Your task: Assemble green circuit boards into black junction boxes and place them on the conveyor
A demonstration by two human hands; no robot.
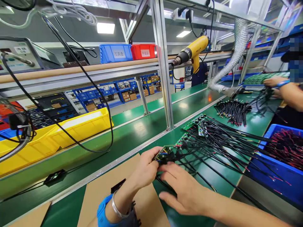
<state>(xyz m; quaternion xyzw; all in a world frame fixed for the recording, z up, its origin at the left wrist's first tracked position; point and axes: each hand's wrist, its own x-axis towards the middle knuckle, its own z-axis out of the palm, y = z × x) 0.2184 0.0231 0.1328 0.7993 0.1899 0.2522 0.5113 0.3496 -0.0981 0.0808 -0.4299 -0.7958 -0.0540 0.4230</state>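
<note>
Left hand pinching the circuit board, right hand spread at its five o'clock, black cables toward three best kept slack!

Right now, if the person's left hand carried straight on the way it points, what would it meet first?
Beyond the circuit board it holds, the left hand would probably meet the green boards lying on the bench ahead, though depth is hard to judge.

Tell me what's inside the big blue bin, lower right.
A heap of red and dark wires shows in the blue bin. The heap hides the bottom, so what lies beneath cannot be seen.
</note>
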